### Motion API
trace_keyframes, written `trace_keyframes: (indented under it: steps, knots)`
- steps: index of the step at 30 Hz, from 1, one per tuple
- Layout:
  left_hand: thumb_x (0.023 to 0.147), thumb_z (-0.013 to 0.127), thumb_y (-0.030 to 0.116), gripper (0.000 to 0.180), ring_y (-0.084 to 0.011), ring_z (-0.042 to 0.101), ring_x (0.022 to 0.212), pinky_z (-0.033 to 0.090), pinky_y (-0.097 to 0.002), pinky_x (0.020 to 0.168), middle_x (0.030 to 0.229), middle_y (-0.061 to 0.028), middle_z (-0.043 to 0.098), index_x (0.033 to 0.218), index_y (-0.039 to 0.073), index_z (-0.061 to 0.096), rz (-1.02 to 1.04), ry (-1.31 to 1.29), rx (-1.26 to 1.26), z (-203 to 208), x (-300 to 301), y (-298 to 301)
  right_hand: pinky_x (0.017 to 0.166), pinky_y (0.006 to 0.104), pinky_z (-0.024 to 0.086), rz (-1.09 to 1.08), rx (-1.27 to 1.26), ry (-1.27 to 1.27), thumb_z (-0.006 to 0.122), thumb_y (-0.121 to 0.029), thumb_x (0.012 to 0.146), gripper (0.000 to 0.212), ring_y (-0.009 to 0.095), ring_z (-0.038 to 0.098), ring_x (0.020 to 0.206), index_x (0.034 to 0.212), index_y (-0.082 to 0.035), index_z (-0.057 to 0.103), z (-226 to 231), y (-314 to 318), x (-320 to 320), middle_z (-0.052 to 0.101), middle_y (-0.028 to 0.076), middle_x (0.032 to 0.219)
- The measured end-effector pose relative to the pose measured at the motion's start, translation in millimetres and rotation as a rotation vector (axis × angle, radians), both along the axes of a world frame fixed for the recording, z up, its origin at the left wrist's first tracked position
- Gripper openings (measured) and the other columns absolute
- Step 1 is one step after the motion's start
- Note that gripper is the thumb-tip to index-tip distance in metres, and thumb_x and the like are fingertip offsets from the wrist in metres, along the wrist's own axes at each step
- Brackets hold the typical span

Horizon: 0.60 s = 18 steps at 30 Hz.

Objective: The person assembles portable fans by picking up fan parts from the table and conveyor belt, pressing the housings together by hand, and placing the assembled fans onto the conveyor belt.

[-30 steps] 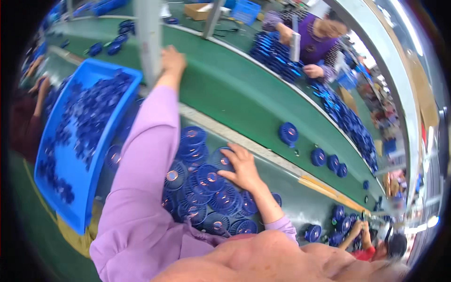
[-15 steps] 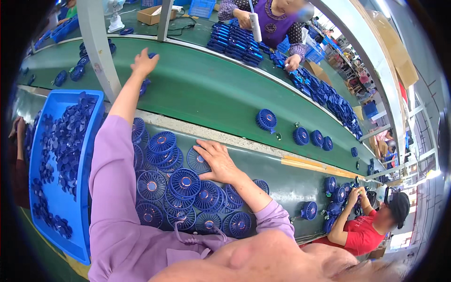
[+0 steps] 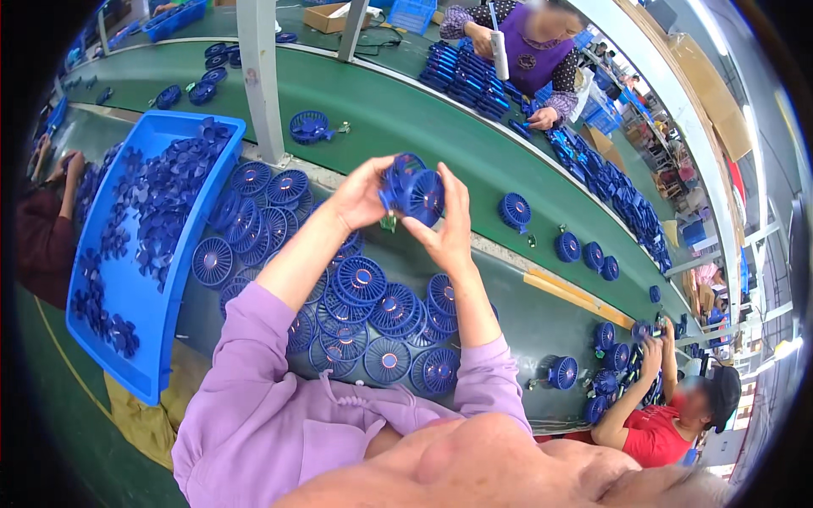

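Observation:
Over the near edge of the belt, my left hand [image 3: 360, 199] grips a blue fan housing [image 3: 401, 172], somewhat blurred; a small green part [image 3: 388, 223] hangs below it. My right hand [image 3: 449, 222] is closed on a round blue fan grille [image 3: 424, 196], held up against the housing. Whether the two are joined cannot be made out. On the bench below my wrists lie many loose ribbed grilles [image 3: 360, 281], overlapping in piles. A blue tray [image 3: 161, 347] full of dark blue fan blades [image 3: 165, 216] stands to my left.
The green conveyor belt [image 3: 474, 161] carries more fan housings [image 3: 310, 127]. A white post [image 3: 261, 85] rises at its near edge. Across the belt, a person in purple [image 3: 542, 63] works beside stacked blue parts. At right, a person in red [image 3: 648, 432] handles fan parts.
My left hand has come back from the far-left belt with a housing. My right hand has lifted from the grille pile, bringing a grille to it. The view has shifted left.

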<state>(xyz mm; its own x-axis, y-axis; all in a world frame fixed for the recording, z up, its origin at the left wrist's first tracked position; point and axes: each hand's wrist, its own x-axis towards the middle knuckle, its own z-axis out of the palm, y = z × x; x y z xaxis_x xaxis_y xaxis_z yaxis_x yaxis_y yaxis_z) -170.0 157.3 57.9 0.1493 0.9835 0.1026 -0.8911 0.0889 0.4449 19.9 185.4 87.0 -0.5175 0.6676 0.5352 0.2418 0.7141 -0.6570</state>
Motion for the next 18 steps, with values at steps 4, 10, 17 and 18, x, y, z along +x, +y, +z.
trace_keyframes:
  steps: [4, 10, 17, 18]
  knots:
    - [0.102, 0.04, 0.039, 0.04, -0.0205, 0.065, 0.101, 0.055, -0.037, 0.088, 0.113, -0.0086, 0.065, 0.124, 0.01, 0.055, 0.013, 0.081, -0.045, -3.0, 37.2, -13.7, 0.108, 0.0511, 0.032, 0.076, 0.283, -0.175, 0.069, -0.055, 0.075, 0.092, 0.043, 0.035, 0.13, 0.144, -0.005, 0.034, -6.1, -1.3, -3.0, 0.032, 0.025, 0.144]
    - [0.104, 0.036, 0.037, 0.041, -0.0168, 0.062, 0.101, 0.051, -0.0338, 0.091, 0.116, -0.007, 0.061, 0.131, 0.008, 0.049, 0.277, 0.17, -0.121, -2.2, 57.7, -40.3, 0.113, 0.0491, 0.022, 0.273, 0.073, -0.069, 0.05, -0.069, 0.084, 0.096, 0.043, 0.023, 0.141, 0.148, -0.002, 0.025, -15.1, -7.1, -2.0, 0.02, 0.028, 0.152]
    - [0.101, 0.036, 0.025, 0.038, -0.0254, 0.039, 0.127, 0.029, -0.0385, 0.108, 0.136, -0.0156, 0.041, 0.132, 0.003, 0.039, 0.979, 0.979, 0.263, -2.9, 88.5, -57.8, 0.113, 0.0362, 0.026, 0.384, -0.6, 0.301, 0.034, -0.058, 0.098, 0.076, 0.028, 0.033, 0.138, 0.149, -0.003, 0.025, -27.9, -19.2, -11.9, 0.032, 0.019, 0.15]
    - [0.101, 0.036, 0.025, 0.038, -0.0254, 0.039, 0.127, 0.029, -0.0385, 0.108, 0.136, -0.0156, 0.041, 0.132, 0.003, 0.039, 0.978, 0.98, 0.266, -2.6, 87.0, -58.9, 0.112, 0.0345, 0.027, 0.427, -0.756, 0.407, 0.029, -0.057, 0.1, 0.074, 0.025, 0.035, 0.137, 0.149, -0.003, 0.025, -25.7, -24.1, -14.6, 0.033, 0.018, 0.149]
